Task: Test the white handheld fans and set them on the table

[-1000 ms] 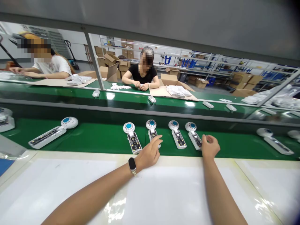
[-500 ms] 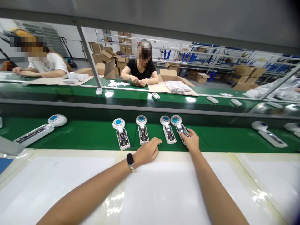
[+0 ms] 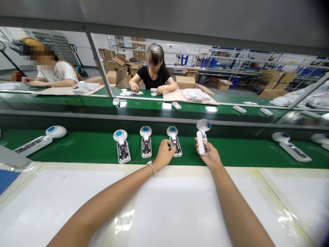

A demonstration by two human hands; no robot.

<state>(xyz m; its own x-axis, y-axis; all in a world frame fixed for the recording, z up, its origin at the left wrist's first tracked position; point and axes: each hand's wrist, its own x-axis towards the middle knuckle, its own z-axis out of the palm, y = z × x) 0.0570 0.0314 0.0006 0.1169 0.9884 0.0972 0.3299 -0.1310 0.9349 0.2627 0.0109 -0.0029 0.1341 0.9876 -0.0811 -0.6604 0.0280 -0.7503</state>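
My right hand (image 3: 211, 155) is wrapped round a white round-headed device (image 3: 203, 142), raised and turned so its white casing side shows. My left hand (image 3: 164, 153) has its thumb and fingers on the edges of another device (image 3: 176, 146), which lies on the green belt with its dark circuit board facing up. Left of it lie two similar open devices, one near (image 3: 146, 147) and one farther left (image 3: 123, 151). Both show circuit boards and blue-centred round heads.
More devices lie on the green belt (image 3: 87, 147) at far left (image 3: 38, 144) and far right (image 3: 295, 151). A white worktable (image 3: 177, 206) is in front. Beyond a grey rail (image 3: 144, 119), two people sit at another belt with small white parts and cardboard.
My right hand has lifted and turned its device off the belt. My left hand has moved onto the neighbouring device. The devices on the belt have shifted left in view.
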